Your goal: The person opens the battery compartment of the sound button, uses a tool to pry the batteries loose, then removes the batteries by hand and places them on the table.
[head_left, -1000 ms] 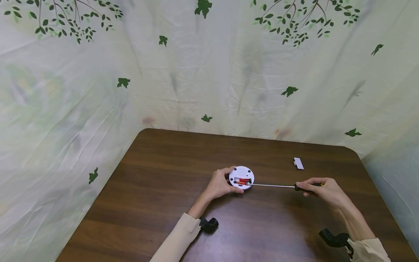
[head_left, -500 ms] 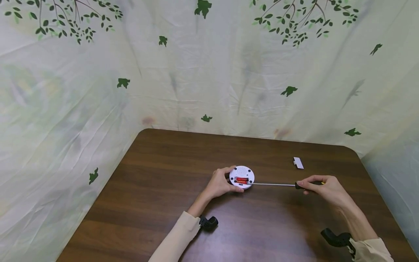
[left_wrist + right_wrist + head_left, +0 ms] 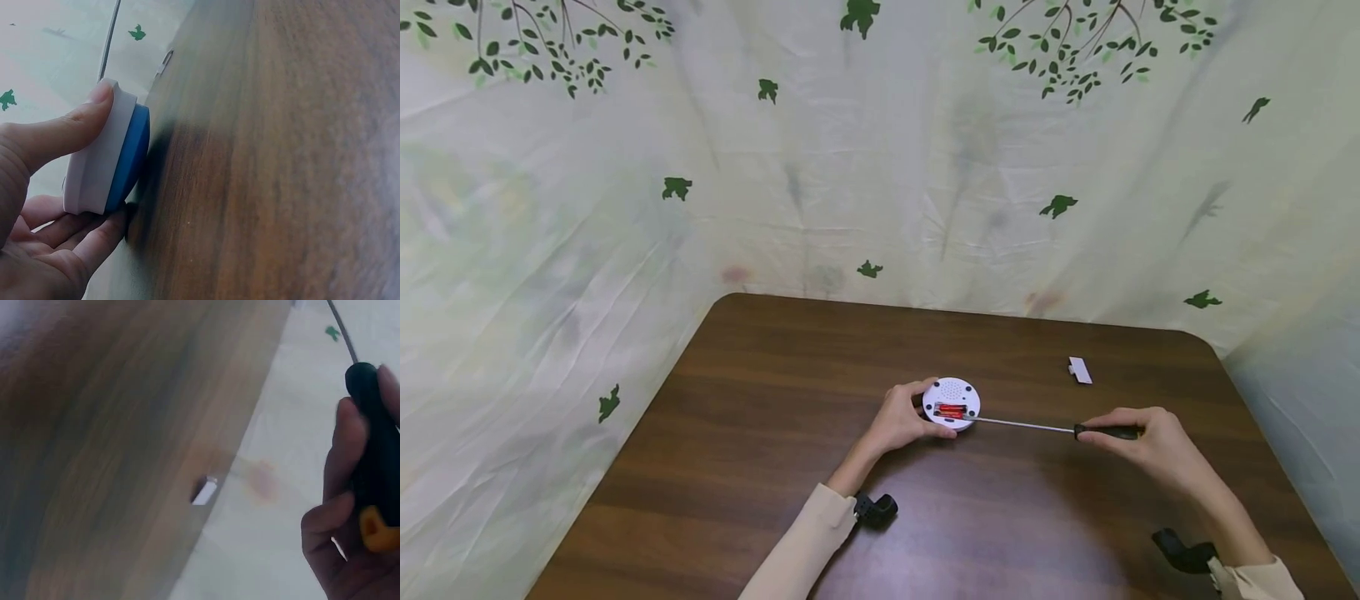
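My left hand [image 3: 901,419] grips a round white device [image 3: 952,391] by its edge, thumb on the near side and fingers on the far side. In the left wrist view its underside is a blue dome [image 3: 130,156] turned toward the table. Two red batteries [image 3: 951,411] sit in the open compartment on its upturned back. With my right hand [image 3: 1157,437] I hold a long screwdriver [image 3: 1022,424] by its dark handle, which has a yellow part [image 3: 379,532] in the right wrist view. The screwdriver's tip meets the compartment at the right end of the batteries.
A small white battery cover [image 3: 1080,370] lies on the brown wooden table [image 3: 820,350], behind the screwdriver toward the back right. A leaf-patterned cloth [image 3: 910,183] hangs behind the table. Both wrists carry black camera mounts [image 3: 877,511].
My right hand has shifted slightly, and the screwdriver's handle end now sits lower, tilting the shaft. The left hand and device stay nearly still; the head view has shifted a little.
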Demonstrator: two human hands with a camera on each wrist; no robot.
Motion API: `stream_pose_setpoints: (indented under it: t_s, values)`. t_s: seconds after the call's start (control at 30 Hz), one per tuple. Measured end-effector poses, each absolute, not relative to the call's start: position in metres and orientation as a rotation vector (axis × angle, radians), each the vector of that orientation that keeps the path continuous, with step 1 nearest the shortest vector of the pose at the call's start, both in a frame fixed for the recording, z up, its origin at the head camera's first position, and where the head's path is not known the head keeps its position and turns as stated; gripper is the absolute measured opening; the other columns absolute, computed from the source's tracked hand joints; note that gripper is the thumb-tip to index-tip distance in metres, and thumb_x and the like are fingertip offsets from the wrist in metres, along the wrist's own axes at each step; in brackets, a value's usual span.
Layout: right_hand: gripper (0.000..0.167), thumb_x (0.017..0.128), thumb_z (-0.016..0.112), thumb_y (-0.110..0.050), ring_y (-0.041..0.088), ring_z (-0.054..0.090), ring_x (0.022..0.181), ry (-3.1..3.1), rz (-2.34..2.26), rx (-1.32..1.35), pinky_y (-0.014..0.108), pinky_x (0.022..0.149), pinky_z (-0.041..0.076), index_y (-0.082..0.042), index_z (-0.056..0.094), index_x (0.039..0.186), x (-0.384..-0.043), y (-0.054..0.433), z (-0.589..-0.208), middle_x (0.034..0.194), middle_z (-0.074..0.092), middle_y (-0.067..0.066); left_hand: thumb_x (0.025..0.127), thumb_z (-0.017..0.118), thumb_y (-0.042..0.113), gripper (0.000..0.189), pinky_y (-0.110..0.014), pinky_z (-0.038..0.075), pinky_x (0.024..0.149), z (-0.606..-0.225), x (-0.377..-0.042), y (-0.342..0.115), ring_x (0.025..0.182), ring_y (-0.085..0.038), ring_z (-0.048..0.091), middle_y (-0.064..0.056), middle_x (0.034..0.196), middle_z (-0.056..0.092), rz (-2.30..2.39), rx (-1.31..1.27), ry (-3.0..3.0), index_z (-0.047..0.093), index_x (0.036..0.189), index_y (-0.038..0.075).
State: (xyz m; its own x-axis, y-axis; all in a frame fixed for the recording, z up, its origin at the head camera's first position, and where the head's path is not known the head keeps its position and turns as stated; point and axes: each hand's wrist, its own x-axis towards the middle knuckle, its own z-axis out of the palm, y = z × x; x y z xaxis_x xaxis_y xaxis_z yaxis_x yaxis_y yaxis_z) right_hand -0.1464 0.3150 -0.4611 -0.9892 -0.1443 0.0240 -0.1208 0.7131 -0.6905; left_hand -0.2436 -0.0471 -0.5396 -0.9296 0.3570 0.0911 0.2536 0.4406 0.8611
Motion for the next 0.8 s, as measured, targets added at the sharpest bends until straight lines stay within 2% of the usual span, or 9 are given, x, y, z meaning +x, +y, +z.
stream_pose_setpoints:
  t_s: [0.13, 0.27, 0.4, 0.53, 0.63, 0.7, 0.73, 0.8]
  values:
    - [0.016, 0.086, 0.085, -0.028, -0.004, 0.06, 0.071, 3.023, -0.995, -0.455, 0.022, 0.058, 0.05, -0.022, 0.082, 0.1, -0.141, 0.31, -0.462, 0.089, 0.077, -0.01, 0.063, 0.102, 0.024, 0.092, -0.038, 0.054, 0.105, -0.538, -0.245, -0.047, 0.13, -0.025, 0.063, -0.018, 0.139, 0.066, 1.513, 0.542, 2.577, 0.061, 0.143, 0.001]
    - [0.016, 0.079, 0.089, -0.02, -0.01, 0.05, 0.069, 3.19, -0.817, -0.656, 0.019, 0.056, 0.043, -0.022, 0.083, 0.095, -0.137, 0.309, -0.462, 0.083, 0.069, -0.02, 0.064, 0.101, 0.025, 0.092, -0.04, 0.053, 0.107, -0.537, -0.245, -0.046, 0.131, -0.027, 0.062, -0.018, 0.139, 0.066, 1.511, 0.558, 2.573, 0.061, 0.142, 0.001]
    - [0.021, 0.073, 0.091, -0.013, -0.009, 0.042, 0.065, 3.338, -0.756, -0.761, 0.015, 0.055, 0.036, -0.022, 0.084, 0.091, -0.136, 0.314, -0.456, 0.077, 0.061, -0.023, 0.064, 0.101, 0.025, 0.092, -0.042, 0.05, 0.111, -0.535, -0.245, -0.046, 0.134, -0.029, 0.06, -0.019, 0.141, 0.065, 1.508, 0.553, 2.57, 0.061, 0.143, 0.001]
    - [0.023, 0.069, 0.093, -0.012, -0.005, 0.044, 0.064, 3.48, -0.716, -0.706, 0.016, 0.056, 0.035, -0.021, 0.083, 0.087, -0.136, 0.325, -0.446, 0.075, 0.061, -0.018, 0.065, 0.101, 0.026, 0.092, -0.042, 0.051, 0.11, -0.535, -0.245, -0.045, 0.136, -0.03, 0.058, -0.018, 0.143, 0.064, 1.51, 0.549, 2.56, 0.06, 0.143, 0.001]
    - [0.018, 0.07, 0.093, -0.016, 0.002, 0.046, 0.062, 3.598, -0.636, -0.646, 0.021, 0.059, 0.034, -0.017, 0.084, 0.085, -0.135, 0.334, -0.442, 0.072, 0.063, -0.012, 0.065, 0.1, 0.027, 0.092, -0.041, 0.052, 0.108, -0.535, -0.244, -0.045, 0.137, -0.03, 0.057, -0.018, 0.144, 0.063, 1.512, 0.549, 2.548, 0.059, 0.144, 0.0]
    - [0.015, 0.074, 0.091, -0.021, 0.008, 0.048, 0.061, 3.665, -0.605, -0.614, 0.025, 0.061, 0.035, -0.014, 0.084, 0.084, -0.135, 0.338, -0.441, 0.071, 0.065, -0.007, 0.065, 0.101, 0.027, 0.093, -0.04, 0.053, 0.108, -0.536, -0.243, -0.045, 0.138, -0.03, 0.057, -0.018, 0.145, 0.062, 1.519, 0.544, 2.538, 0.059, 0.144, 0.0]
    - [0.018, 0.078, 0.089, -0.027, 0.011, 0.049, 0.061, 3.697, -0.593, -0.596, 0.027, 0.061, 0.035, -0.011, 0.084, 0.084, -0.135, 0.341, -0.441, 0.07, 0.066, -0.004, 0.065, 0.101, 0.027, 0.093, -0.04, 0.052, 0.108, -0.536, -0.242, -0.045, 0.138, -0.03, 0.057, -0.018, 0.145, 0.062, 1.523, 0.543, 2.537, 0.059, 0.144, 0.0]
    - [0.037, 0.088, 0.081, -0.044, 0.016, 0.049, 0.058, 3.759, -0.579, -0.537, 0.031, 0.058, 0.036, -0.008, 0.084, 0.083, -0.134, 0.344, -0.443, 0.067, 0.066, 0.001, 0.065, 0.101, 0.026, 0.093, -0.04, 0.053, 0.107, -0.536, -0.242, -0.045, 0.138, -0.03, 0.057, -0.019, 0.145, 0.062, 1.539, 0.553, 2.53, 0.059, 0.144, -0.001]
